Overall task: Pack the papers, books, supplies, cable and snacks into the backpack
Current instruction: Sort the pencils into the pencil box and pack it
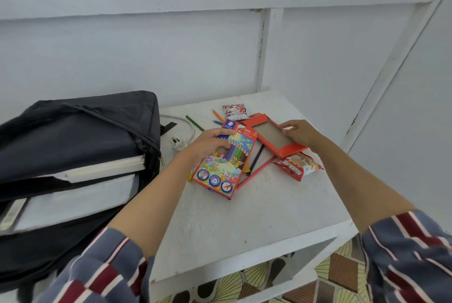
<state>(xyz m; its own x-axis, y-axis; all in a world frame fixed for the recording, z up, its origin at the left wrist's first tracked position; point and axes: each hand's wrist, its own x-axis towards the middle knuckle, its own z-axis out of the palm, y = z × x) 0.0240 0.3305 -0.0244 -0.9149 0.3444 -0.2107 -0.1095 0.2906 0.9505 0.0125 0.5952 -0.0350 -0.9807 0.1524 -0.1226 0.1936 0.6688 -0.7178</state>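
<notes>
Backpack: dark woven fabric, soft and slumped, lying along the left edge of the tabletop with its main compartment gaping open. Inside, two flat items are showing. One is a thick book with cream page edges. The other is a pale grey slab beneath it, which I cannot identify.

Cable: one, grey and round, curling just beside the backpack's right side and ending in a white plug.

Loose pencils: three, lying near the far edge. They are green, orange and blue, thin, and painted wood.

Left hand is gripping the pencil box, fingers curled over its upper end. The box is a flat glossy cardboard rectangle, orange-edged, printed with coloured pencils and flowers. It is sitting tilted at mid-tabletop. At least two dark pencils are sticking out from under its right side.

Tray: one, orange outside and raw brown card inside, shallow and rectangular, touching the box's top corner. Right hand is holding its far rim, fingertips bent over the edge.

Snacks: two crinkly foil packets. The white-and-red packet is lying by the far edge. The red packet is lying just under the tray, toward the right edge.

Tabletop: white-painted wood, scuffed.
</notes>
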